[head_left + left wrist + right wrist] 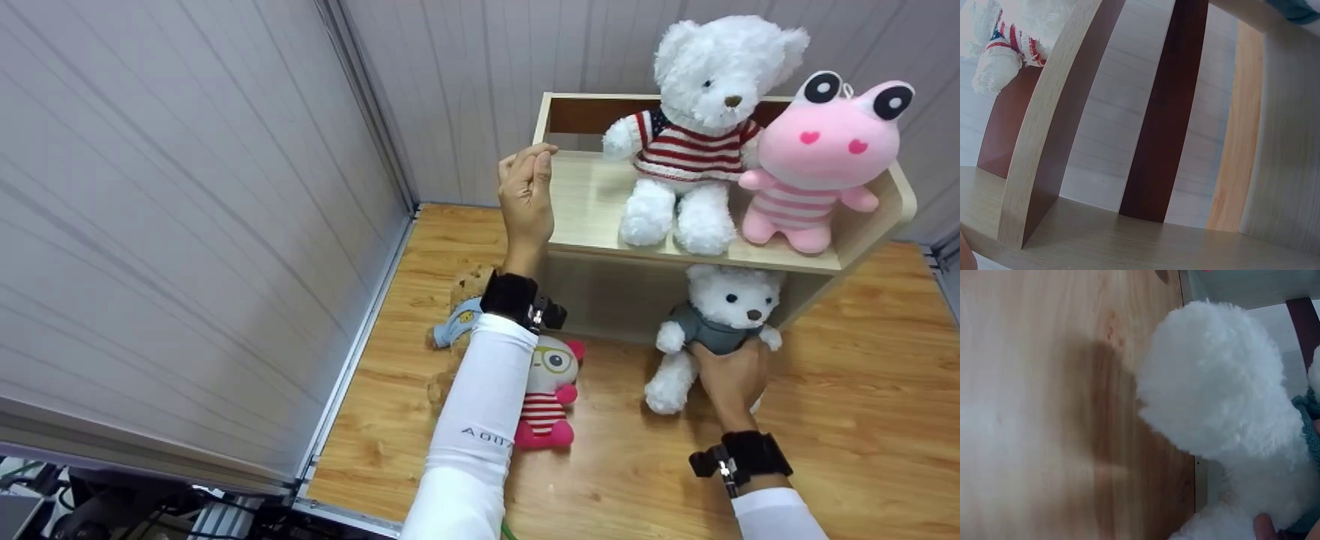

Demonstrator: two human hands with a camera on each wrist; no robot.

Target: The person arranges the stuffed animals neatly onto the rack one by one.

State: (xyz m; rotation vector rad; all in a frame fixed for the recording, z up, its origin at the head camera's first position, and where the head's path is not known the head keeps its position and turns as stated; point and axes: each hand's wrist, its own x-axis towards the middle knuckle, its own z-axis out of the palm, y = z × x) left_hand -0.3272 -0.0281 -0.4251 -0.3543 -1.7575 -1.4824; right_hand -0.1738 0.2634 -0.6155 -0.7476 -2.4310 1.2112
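Two hands, head view: both are visible, near the wooden shelf [581,202].
Right hand [735,371]: narrow, it holds the small bear [712,334], white with a grey-teal sweater, around the lower body.
Small bear's place: before the lower compartment of the shelf, toward the right end, its head just below the edge of the top board; how far inside it reaches, I cannot tell.
Left hand [526,199]: raised beside the left end of the shelf, fingers bent toward the thumb; whether it touches or grips the side panel, I cannot tell.
Top of shelf: the striped-sweater bear [701,142] sits there, with the pink frog [825,154] at its right side.
Floor [622,480]: the glasses toy [547,409] lies in front of the shelf, and the brown bear [459,322] is near its left end, partly hidden by the left sleeve [472,420].
Shelf, left wrist view: pale boards and dark bars [1165,112]; only a bit of finger appears at the lower corner.
White fur, right wrist view: the small bear's leg is large before the shelf, and a fingertip [1264,527] presses the fur beside the teal knit.
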